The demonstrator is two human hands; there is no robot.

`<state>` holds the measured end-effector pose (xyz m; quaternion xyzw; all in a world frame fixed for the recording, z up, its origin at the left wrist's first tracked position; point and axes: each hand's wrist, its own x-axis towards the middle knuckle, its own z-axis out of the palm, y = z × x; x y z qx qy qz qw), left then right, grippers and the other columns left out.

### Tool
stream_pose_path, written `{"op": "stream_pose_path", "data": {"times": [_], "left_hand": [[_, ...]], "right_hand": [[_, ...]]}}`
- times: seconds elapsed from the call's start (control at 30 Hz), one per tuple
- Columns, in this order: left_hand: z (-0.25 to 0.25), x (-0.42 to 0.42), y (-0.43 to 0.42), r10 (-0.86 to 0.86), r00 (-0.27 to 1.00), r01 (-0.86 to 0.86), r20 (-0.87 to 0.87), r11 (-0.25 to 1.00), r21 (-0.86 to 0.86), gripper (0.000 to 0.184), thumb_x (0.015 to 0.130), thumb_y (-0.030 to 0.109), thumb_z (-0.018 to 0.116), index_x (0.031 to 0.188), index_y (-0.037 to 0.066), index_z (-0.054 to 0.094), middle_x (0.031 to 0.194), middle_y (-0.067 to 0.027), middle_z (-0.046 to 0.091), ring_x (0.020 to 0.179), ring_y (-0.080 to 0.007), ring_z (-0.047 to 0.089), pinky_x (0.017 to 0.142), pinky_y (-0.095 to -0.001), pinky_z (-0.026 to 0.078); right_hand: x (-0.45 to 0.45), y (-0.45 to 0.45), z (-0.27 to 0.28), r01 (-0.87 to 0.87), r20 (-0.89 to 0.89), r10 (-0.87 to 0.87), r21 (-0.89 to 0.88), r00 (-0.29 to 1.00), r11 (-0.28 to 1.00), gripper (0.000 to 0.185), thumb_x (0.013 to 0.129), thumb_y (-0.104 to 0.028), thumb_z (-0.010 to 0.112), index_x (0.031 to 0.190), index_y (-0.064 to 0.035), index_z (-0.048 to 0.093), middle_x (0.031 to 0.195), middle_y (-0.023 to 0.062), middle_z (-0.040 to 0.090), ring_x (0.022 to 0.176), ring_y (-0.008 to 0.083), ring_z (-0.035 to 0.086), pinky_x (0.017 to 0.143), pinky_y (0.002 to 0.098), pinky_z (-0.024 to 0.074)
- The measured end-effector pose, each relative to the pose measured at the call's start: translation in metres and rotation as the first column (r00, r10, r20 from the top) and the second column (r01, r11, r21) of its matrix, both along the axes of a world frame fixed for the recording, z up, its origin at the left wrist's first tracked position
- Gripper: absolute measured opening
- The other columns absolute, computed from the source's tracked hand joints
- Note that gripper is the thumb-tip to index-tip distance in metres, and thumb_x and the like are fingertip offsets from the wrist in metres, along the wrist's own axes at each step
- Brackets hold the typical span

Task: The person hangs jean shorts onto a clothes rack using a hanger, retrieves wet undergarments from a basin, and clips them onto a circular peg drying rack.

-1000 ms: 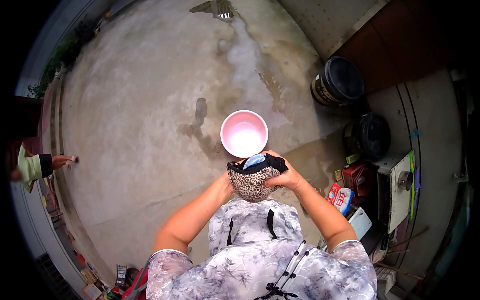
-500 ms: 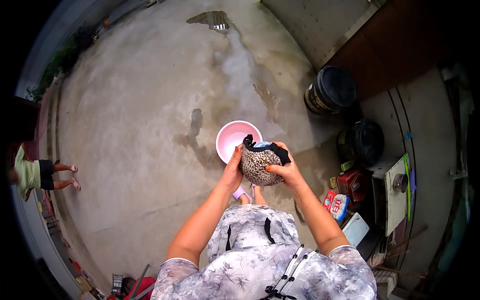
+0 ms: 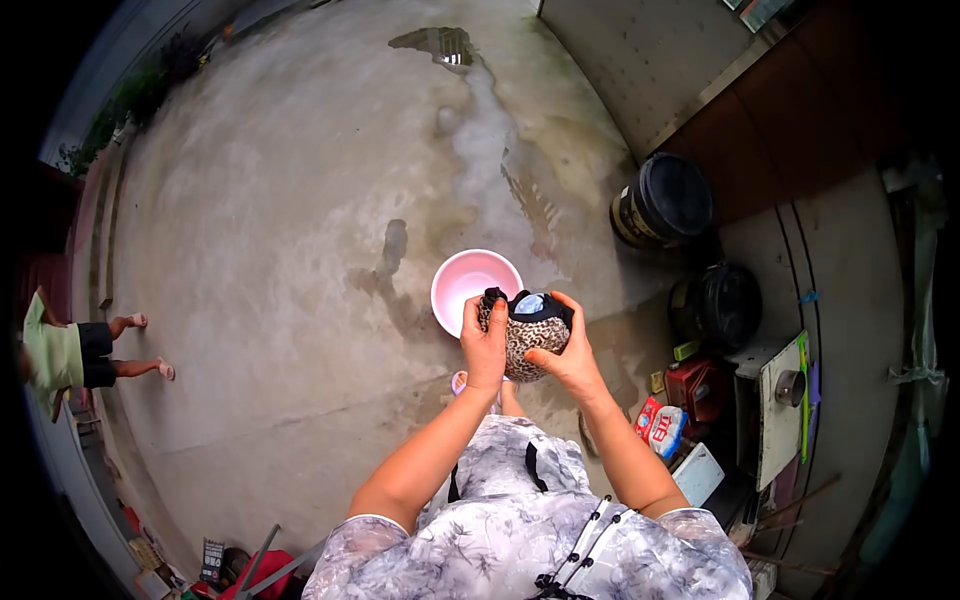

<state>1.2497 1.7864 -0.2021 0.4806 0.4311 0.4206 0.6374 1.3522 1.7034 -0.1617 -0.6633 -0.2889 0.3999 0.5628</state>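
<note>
A rounded leopard-print cloth item (image 3: 535,345) with a black edge is held up in front of my body. Light blue material shows in its opening at the top. My left hand (image 3: 484,345) grips its left side, thumb on the near face. On the right side my right hand (image 3: 568,350) holds it, the thumb pressed against the print. Just beyond, on the wet concrete, stands a pink basin (image 3: 455,285), partly covered from view by the cloth item and my left hand.
Two black buckets (image 3: 677,195) stand at the right by the wall. Nearer are a red and white bag (image 3: 661,427), a red box (image 3: 697,388) and a metal-topped unit (image 3: 782,410). Another person (image 3: 60,352) is at the far left. A puddle (image 3: 437,43) lies ahead.
The cloth item has turned and moved away from my body since a second ago, and my left hand now shows on its near side. The other person's legs have moved apart.
</note>
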Motion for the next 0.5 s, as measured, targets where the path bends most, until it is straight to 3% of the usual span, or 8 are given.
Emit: {"op": "stream_pose_path", "data": {"times": [0.03,0.1,0.17,0.23,0.27,0.37,0.4,0.5], "left_hand": [[0.003,0.002,-0.006,0.056,0.998,-0.055,-0.010,0.998,0.031,0.032,0.096,0.027,0.050,0.114,0.001,0.049,0.099,-0.0049,0.055,0.089,-0.0106,0.050,0.080,-0.0271,0.042],[0.000,0.002,-0.013,0.076,0.965,-0.012,0.252,0.969,-0.247,0.036,0.097,0.032,0.044,0.116,0.003,0.048,0.106,-0.0060,0.053,0.093,-0.0125,0.051,0.084,-0.0284,0.042],[-0.010,-0.003,-0.022,0.063,0.865,0.242,0.498,0.816,-0.525,0.044,0.098,0.041,0.038,0.118,0.004,0.052,0.111,-0.0084,0.059,0.101,-0.0169,0.057,0.089,-0.0307,0.045],[-0.002,-0.006,-0.023,-0.017,0.886,0.244,0.464,0.867,-0.434,0.044,0.098,0.040,0.038,0.118,0.004,0.052,0.109,-0.0083,0.060,0.098,-0.0166,0.059,0.086,-0.0304,0.047],[0.003,-0.007,-0.023,-0.014,0.886,0.243,0.463,0.865,-0.438,0.044,0.098,0.040,0.038,0.118,0.004,0.052,0.109,-0.0083,0.060,0.098,-0.0166,0.059,0.086,-0.0304,0.047],[0.001,-0.009,-0.018,-0.048,0.908,0.245,0.416,0.867,-0.434,0.039,0.100,0.036,0.035,0.105,0.003,0.055,0.103,-0.0026,0.056,0.094,-0.0104,0.050,0.085,-0.0263,0.040],[-0.014,-0.012,-0.017,-0.134,0.919,0.280,0.371,0.884,-0.374,0.042,0.100,0.037,0.034,0.110,0.002,0.055,0.106,-0.0055,0.058,0.095,-0.0123,0.054,0.086,-0.0273,0.043],[-0.005,-0.015,-0.008,-0.333,0.893,0.415,0.302,0.868,-0.272,0.046,0.100,0.038,0.033,0.111,0.000,0.056,0.104,-0.0068,0.061,0.092,-0.0120,0.057,0.084,-0.0260,0.044]], "right_hand": [[-0.001,0.001,-0.005,0.079,-0.137,-0.070,0.062,0.988,0.995,0.085,0.059,-0.026,0.087,0.126,-0.0041,0.041,0.117,0.0106,0.054,0.108,0.0191,0.053,0.093,0.0319,0.0432],[0.001,0.003,0.008,0.048,-0.147,-0.034,0.093,0.989,0.995,0.075,0.057,-0.018,0.086,0.119,-0.0040,0.046,0.109,0.0060,0.056,0.102,0.0155,0.054,0.089,0.0276,0.0436],[0.004,0.007,0.013,0.028,-0.130,-0.006,0.166,0.991,0.986,0.065,0.059,-0.018,0.085,0.112,-0.0035,0.051,0.102,0.0059,0.059,0.096,0.0136,0.057,0.086,0.0270,0.0458],[0.015,0.007,0.008,-0.039,-0.324,0.095,0.175,0.941,0.984,0.063,0.061,-0.014,0.083,0.113,-0.0029,0.050,0.100,0.0048,0.060,0.095,0.0134,0.058,0.084,0.0262,0.0463],[0.015,0.006,0.005,-0.009,-0.414,0.068,0.142,0.908,0.990,0.059,0.064,-0.017,0.080,0.113,-0.0026,0.051,0.111,0.0090,0.057,0.104,0.0166,0.055,0.090,0.0290,0.0436],[0.024,0.011,-0.020,-0.096,-0.165,0.141,0.256,0.976,0.962,0.059,0.066,-0.027,0.078,0.114,-0.0031,0.052,0.129,0.0143,0.047,0.119,0.0211,0.046,0.098,0.0327,0.0378],[0.022,0.012,-0.019,-0.093,-0.278,0.159,0.236,0.947,0.967,0.061,0.065,-0.034,0.077,0.113,-0.0044,0.053,0.142,0.0168,0.034,0.130,0.0251,0.035,0.104,0.0344,0.0317],[0.016,0.013,-0.025,-0.065,-0.737,0.250,0.271,0.628,0.961,0.067,0.066,-0.035,0.076,0.120,-0.0070,0.047,0.142,0.0183,0.036,0.123,0.0266,0.045,0.101,0.0348,0.0385]]}}
